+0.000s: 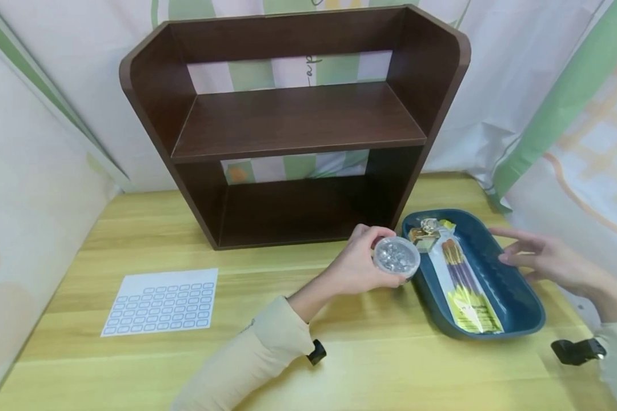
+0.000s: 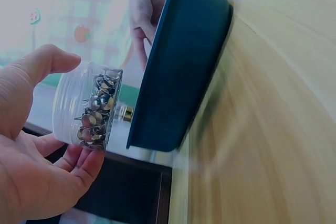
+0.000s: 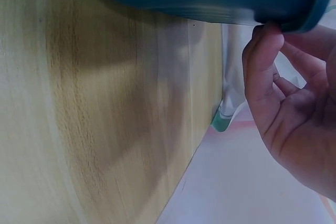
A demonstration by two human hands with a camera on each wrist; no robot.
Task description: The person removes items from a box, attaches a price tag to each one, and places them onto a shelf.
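Across the wood-grain table (image 1: 370,365) stands a dark brown shelf (image 1: 298,117), with a printed sheet (image 1: 161,302) lying near left of it. My left hand (image 1: 362,264) grips a clear jar (image 1: 397,257) of metal tacks (image 2: 95,116), thumb and fingers round its sides, at the left of a blue tray (image 1: 511,288). Packaged brushes (image 1: 460,268) lie inside, a gold bottle (image 1: 425,234) at the far left. My right hand (image 1: 555,260) is at the right rim, fingers loosely spread; whether they press it, I cannot tell.

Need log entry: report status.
Left hand: gripping round clear-plastic tack jar. Right hand: at rim of dark-blue oblong plastic tray. Partly filling tray: long yellow-ended plastic brush packet.
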